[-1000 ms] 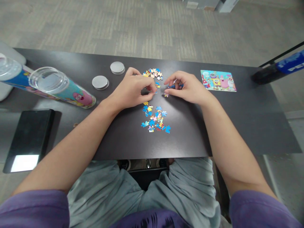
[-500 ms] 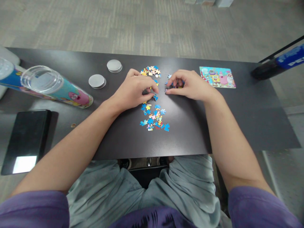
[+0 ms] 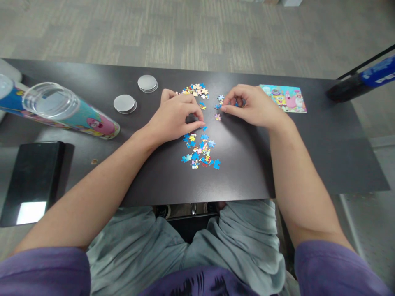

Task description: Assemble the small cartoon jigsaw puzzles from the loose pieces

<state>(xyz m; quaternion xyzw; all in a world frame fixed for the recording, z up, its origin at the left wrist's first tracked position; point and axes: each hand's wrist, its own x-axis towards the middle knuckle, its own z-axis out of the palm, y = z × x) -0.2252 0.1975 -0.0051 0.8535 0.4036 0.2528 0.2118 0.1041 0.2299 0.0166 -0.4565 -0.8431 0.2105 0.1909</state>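
My left hand is curled over the table, thumb and forefinger pinched together at a blue jigsaw puzzle piece that mostly hides beneath the fingertips. Opposite it, my right hand has thumb and forefinger closed at the edge of a small blue puzzle piece; more pieces show dimly under its curled fingers. A pinkish puzzle piece lies just below the right fingertips. Nearer to me is a loose cluster of mixed puzzle pieces. Beyond my left hand sits a pile of puzzle pieces, several with their plain backs up.
A colourful cartoon picture card lies right of my right hand. On the left are two stacks of grey discs, two cartoon-printed tubes and a black tablet-like device. A blue-labelled dark bottle is at far right.
My right hand has drawn slightly right and away from me, uncovering the pinkish piece. My left thumb and forefinger have come together over the blue piece.
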